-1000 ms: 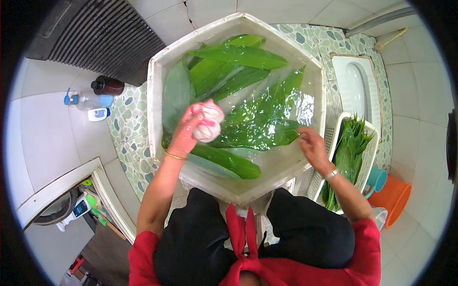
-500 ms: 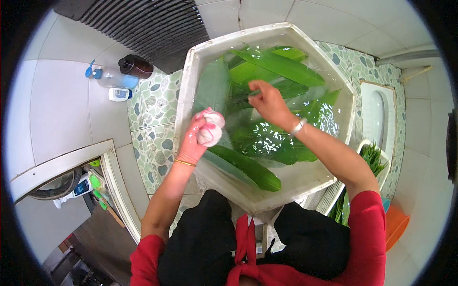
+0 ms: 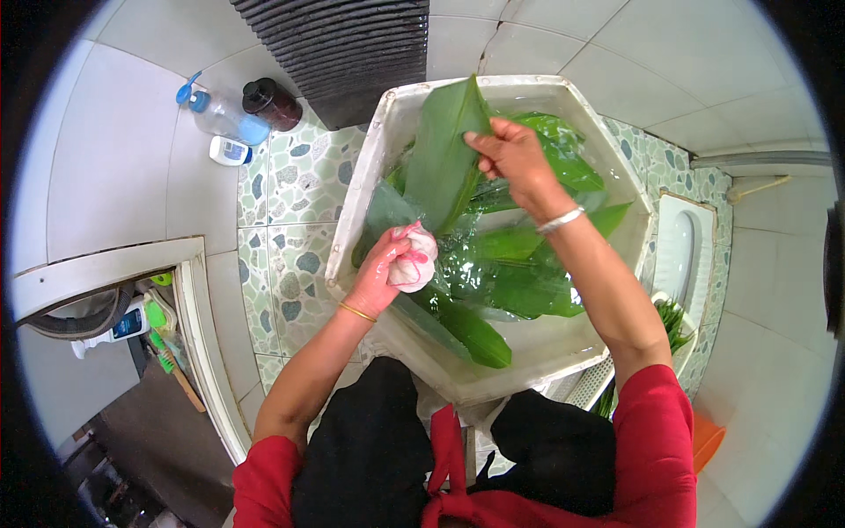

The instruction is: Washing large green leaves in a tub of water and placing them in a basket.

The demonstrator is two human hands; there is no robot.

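Head view: two hands were at work over one white, many-sided basin (image 3: 480, 385) holding water. The left hand (image 3: 374, 280), one yellow bangle (image 3: 356, 312) at its wrist, was closed around one wadded white-and-pink cloth (image 3: 412, 262) above the near left part of the basin. The right hand (image 3: 515, 163), with one silver bracelet (image 3: 561, 220), pinched one broad green leaf (image 3: 447, 150) between thumb and fingers at its right edge; the leaf stood raised over the basin, its tip at the far rim. Several further leaves (image 3: 519, 290) lay in the water, overlapping too closely to be counted. To the left stood or lay three bottles: one clear with a blue cap (image 3: 216, 114), one dark brown (image 3: 273, 106), one small and white (image 3: 231, 150). The floor (image 3: 299, 290) was of green-and-white stone-patterned tile, the walls (image 3: 123, 150) of pale tile. One black ribbed panel (image 3: 343, 53) occupied the far left; on the right were one squat toilet (image 3: 682, 242), one white basket (image 3: 601, 380) with green leaves and, partly hidden by the sleeve, one orange container (image 3: 706, 440).
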